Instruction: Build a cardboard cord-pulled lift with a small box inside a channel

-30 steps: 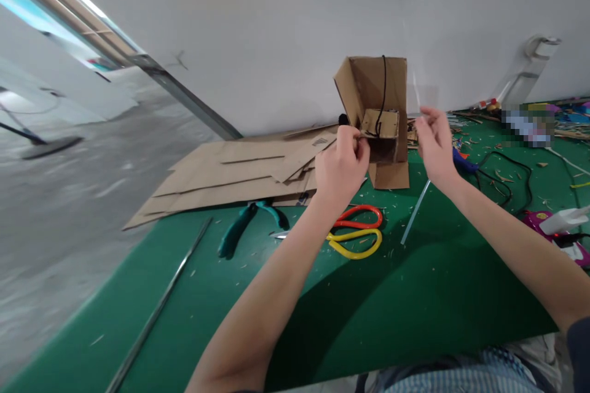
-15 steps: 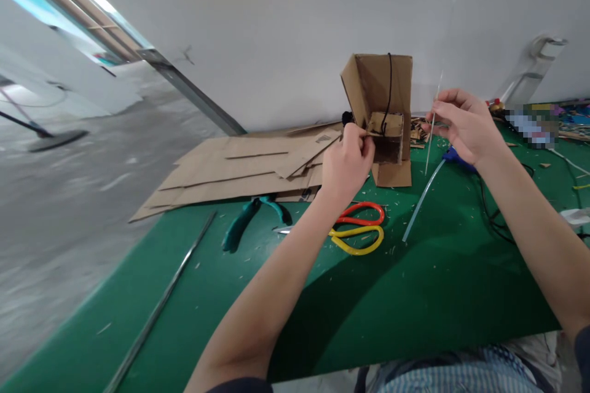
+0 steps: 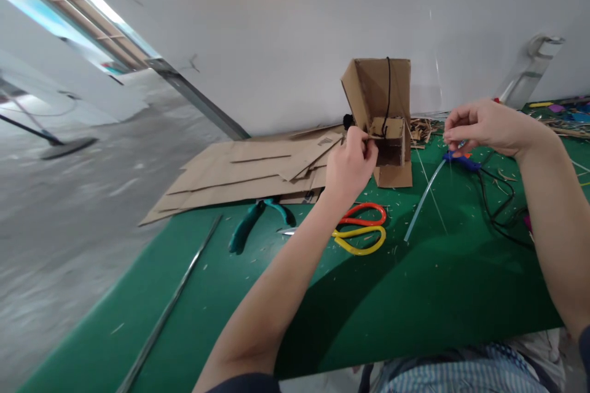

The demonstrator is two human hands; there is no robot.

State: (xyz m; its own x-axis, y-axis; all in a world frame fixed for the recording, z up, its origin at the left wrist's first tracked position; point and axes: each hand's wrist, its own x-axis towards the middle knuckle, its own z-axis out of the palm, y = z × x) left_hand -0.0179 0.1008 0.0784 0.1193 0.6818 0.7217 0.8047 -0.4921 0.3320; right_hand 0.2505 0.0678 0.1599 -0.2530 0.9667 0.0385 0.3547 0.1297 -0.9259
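Note:
In the head view, my left hand [image 3: 353,159] is closed on the left edge of a small cardboard box [image 3: 394,175], thumb and fingers pinched near its inner compartment. A black cord [image 3: 388,89] loops over the box's tall back panel. Right of the box, my right hand [image 3: 474,129] hovers with fingers curled and fingertips close together; what they hold, if anything, is too small to make out. Just under it lies a blue hot glue gun [image 3: 463,162] with a clear glue stick [image 3: 424,199] protruding. A thin pale strand [image 3: 428,181] slants down between box and hand.
Flat cardboard sheets [image 3: 239,169] lie left of the box. Closer to me are teal-handled pliers [image 3: 246,227], scissors [image 3: 364,239] with red and yellow handles, and a long thin rod [image 3: 170,307]. A white partition [image 3: 276,43] stands behind the green table [image 3: 391,313].
My right hand has moved right and lower, over the glue gun. The pale strand it held upright now slants beside the box. My left hand keeps its grip on the box.

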